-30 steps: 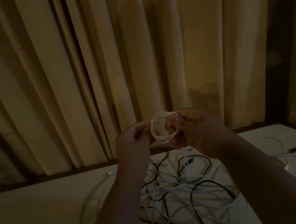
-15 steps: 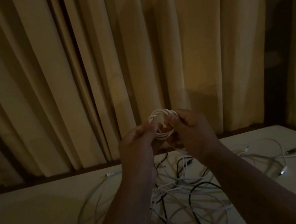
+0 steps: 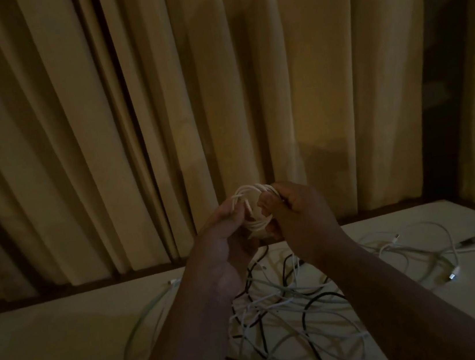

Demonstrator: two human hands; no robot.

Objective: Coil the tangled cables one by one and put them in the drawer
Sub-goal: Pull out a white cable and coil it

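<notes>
Above table (image 3: 69, 338) | both hands raised | fingers pinching white cable coil (image 3: 258, 222)

A dim home room: long curtains (image 3: 233, 89) behind a table (image 3: 55, 339).

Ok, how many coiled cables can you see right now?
1: the white coil, gripped by left hand and right hand above the tangle. Others may be out of view.
</notes>
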